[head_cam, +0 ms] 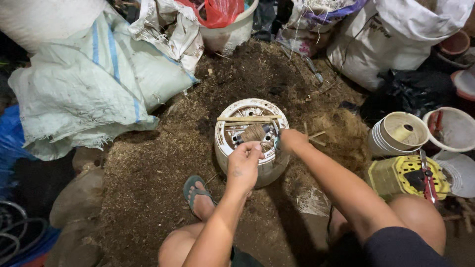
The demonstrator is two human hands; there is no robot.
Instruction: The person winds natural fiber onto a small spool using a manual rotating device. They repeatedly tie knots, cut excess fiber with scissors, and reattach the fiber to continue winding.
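Hands meet over an upturned white plastic pot [252, 143] standing on a mound of brown potting mix [163, 163], and we look straight down on them. Our left hand [243, 164] has its fingers pinched narrow at the pot's near rim, seemingly gripping a thin strand too fine for us to make out. Our right hand [291, 139] is curled closed at the rim's right edge; what it grips we cannot tell. Just beyond the fingertips a tuft of coconut fibre [254, 132] lies over the drainage holes, likely to block them, and beyond that a bamboo stick [249, 118] spans the rim. To the right of the fingers sit a stack of white pots [396, 134] and a yellow crate [403, 175].
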